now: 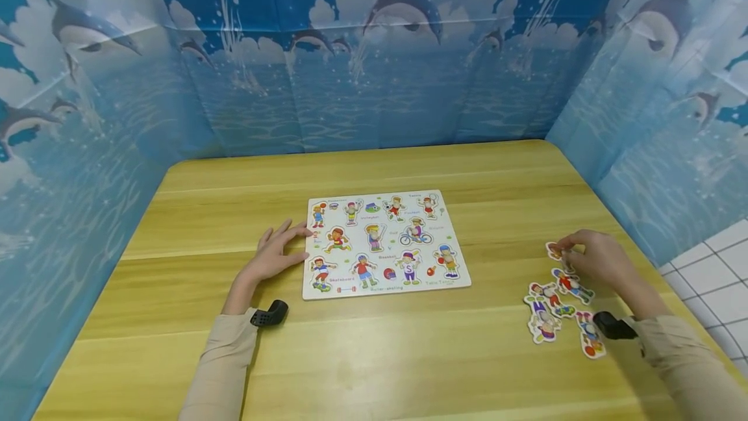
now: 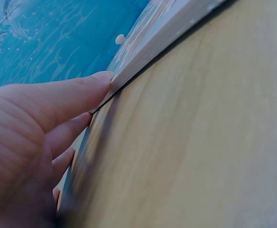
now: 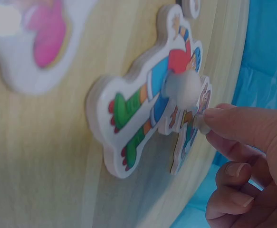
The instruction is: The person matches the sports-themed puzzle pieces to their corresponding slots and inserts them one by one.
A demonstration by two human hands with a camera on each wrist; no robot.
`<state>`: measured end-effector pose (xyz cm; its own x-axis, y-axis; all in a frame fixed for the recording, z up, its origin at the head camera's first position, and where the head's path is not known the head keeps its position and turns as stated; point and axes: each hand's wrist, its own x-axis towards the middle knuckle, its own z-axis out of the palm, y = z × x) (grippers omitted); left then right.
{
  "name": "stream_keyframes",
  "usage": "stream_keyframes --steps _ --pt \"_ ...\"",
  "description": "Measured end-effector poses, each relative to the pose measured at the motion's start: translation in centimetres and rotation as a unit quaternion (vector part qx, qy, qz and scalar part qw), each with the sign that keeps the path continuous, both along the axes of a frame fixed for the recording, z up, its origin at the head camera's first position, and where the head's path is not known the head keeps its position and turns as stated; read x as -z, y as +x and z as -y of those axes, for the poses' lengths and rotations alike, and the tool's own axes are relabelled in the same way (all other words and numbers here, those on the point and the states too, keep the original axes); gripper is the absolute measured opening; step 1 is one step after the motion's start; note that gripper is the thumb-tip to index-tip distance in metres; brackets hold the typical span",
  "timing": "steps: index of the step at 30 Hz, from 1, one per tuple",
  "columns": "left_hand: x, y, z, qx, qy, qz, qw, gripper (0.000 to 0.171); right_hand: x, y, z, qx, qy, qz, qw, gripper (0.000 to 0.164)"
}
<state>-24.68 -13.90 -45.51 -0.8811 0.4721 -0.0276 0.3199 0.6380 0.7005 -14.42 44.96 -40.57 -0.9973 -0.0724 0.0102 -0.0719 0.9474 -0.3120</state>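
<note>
A white puzzle board (image 1: 382,262) with printed sports figures lies on the wooden table. At its left edge rests my left hand (image 1: 273,255), thumb and fingertips touching the side, fingers loosely spread. In the left wrist view the thumb (image 2: 76,97) lies against the board's edge (image 2: 152,50). Far to the right, my right hand (image 1: 602,262) pinches the small knob of a puzzle piece (image 3: 190,128) between thumb and forefinger. Beside that piece is a roller-skating figure piece (image 3: 176,64) with a white knob. Several more loose pieces (image 1: 543,327) lie nearer me, some overlapping.
Blue dolphin-printed cloth (image 1: 386,96) stands around the back and sides of the table (image 1: 374,356). White floor tiles (image 1: 710,278) show beyond the right edge. A black wrist device (image 1: 270,314) sits on my left wrist, another (image 1: 613,325) on my right.
</note>
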Motion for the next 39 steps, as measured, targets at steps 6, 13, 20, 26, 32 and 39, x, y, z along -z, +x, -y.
stream_keyframes --steps 6,13,20,26,32,39 --pt "0.0 -0.1 0.0 0.002 0.004 -0.003 1.0000 0.039 0.1 -0.3 -0.2 -0.003 0.015 -0.007 1.000 0.019" --pt "0.0 0.3 0.2 0.006 0.010 -0.005 0.9999 0.037 0.2 -0.3 -0.3 0.001 0.009 0.021 1.000 0.019" --pt "-0.1 0.2 0.0 0.007 0.012 -0.009 0.9999 0.038 0.2 -0.5 -0.3 0.000 0.016 0.012 1.000 0.020" --pt "-0.2 0.1 0.0 0.003 0.011 -0.002 0.9999 0.037 0.2 -0.6 -0.1 0.003 0.014 -0.010 1.000 0.022" --pt "-0.2 0.1 0.0 0.005 0.010 -0.005 0.9999 0.039 -0.1 -0.6 0.7 0.006 0.010 -0.015 1.000 0.024" --pt "-0.1 0.1 0.0 0.004 0.002 -0.003 1.0000 0.038 -0.6 -0.7 2.1 0.002 0.024 -0.035 0.999 0.024"
